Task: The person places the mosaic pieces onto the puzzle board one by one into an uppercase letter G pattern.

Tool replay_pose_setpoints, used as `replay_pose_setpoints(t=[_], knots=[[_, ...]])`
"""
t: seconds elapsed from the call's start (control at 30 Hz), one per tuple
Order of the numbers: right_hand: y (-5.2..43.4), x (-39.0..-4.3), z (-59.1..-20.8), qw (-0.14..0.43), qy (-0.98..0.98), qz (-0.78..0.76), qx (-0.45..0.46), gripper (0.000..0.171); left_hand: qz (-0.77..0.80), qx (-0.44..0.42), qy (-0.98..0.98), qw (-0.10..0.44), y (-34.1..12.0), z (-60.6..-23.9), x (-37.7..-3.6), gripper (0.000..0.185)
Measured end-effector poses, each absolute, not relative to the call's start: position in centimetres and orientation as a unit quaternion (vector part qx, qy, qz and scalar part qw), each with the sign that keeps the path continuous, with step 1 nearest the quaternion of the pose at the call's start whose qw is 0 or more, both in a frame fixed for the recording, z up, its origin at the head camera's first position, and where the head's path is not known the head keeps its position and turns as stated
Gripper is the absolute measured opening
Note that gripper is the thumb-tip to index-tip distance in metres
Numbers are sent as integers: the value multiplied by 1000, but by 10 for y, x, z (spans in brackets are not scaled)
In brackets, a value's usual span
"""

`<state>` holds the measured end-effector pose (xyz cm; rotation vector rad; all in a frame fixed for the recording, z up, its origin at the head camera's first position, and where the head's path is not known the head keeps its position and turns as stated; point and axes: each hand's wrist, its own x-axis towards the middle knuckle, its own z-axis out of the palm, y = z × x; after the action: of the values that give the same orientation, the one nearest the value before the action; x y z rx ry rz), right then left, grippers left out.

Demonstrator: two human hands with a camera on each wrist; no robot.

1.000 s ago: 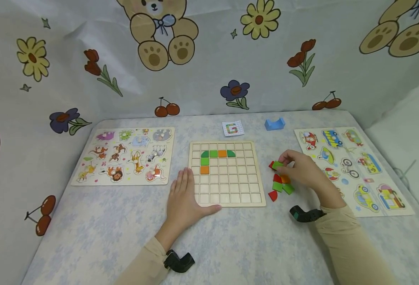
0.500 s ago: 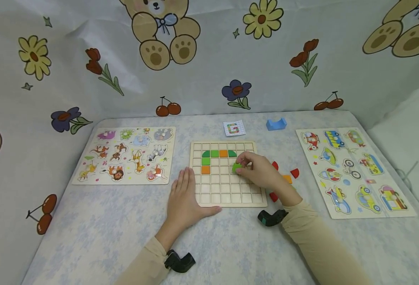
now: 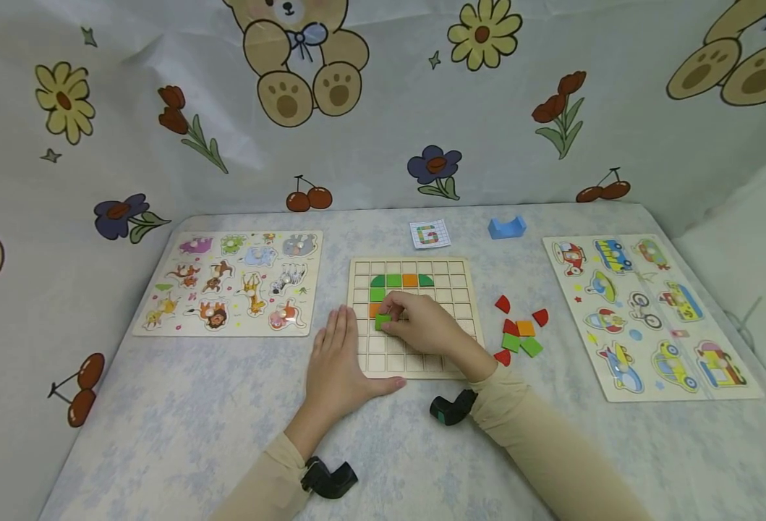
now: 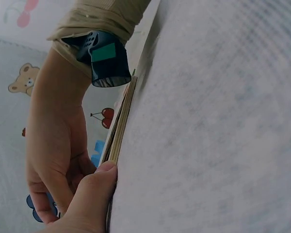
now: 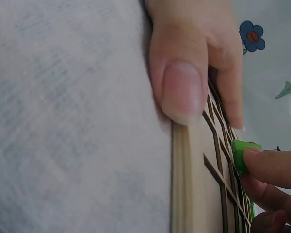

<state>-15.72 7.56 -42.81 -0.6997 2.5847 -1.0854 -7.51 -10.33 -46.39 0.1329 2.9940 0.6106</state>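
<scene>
One green block pinched in your right hand over the wooden grid board, just below its orange square, your left hand flat, fingers straight, against the board's left edge.

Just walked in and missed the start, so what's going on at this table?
A person is filling a wooden grid board with coloured tiles. The right hand pinches a green tile and holds it over the board's left column, just below an orange tile. The left hand lies flat against the board's left edge. More red, orange and green loose tiles lie to the right of the board.
</scene>
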Motion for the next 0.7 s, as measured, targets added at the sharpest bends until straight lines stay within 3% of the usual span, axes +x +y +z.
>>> replay_pose_setpoints(t=[0.7], knots=[[66,-151,-432,91,903,-316,-276,10,200,45,978,37,-104,-466,-74,144]])
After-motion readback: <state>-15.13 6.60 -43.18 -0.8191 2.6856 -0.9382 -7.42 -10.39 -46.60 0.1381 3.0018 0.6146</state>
